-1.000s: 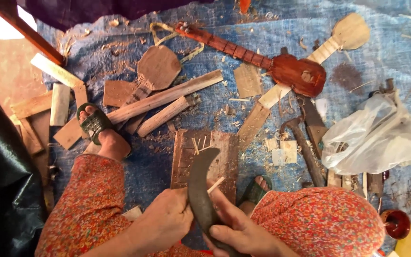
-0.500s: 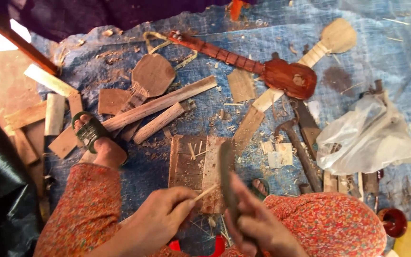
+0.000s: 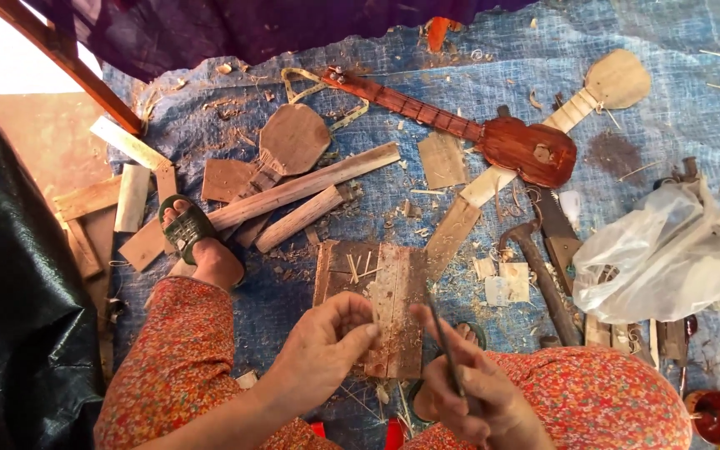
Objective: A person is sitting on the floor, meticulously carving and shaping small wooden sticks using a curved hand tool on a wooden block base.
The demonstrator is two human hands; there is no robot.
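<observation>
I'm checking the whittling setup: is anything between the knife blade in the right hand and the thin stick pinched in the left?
Nothing visible. The blade in the right hand and the left hand, pinching the barely visible stick, face each other across open space above the wooden board.

- My legs (image 3: 168, 367) are in loose red-orange trousers with a small floral print.
- My left hand (image 3: 327, 346) and right hand (image 3: 460, 392) are bare.
- My foot wears a dark green strapped sandal (image 3: 187, 229).

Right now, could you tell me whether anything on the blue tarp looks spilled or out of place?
Yes: pale wood shavings and chips lie strewn over the blue tarp, thickest around the brown wooden work board before the left hand and right hand. Nothing looks broken.
</observation>
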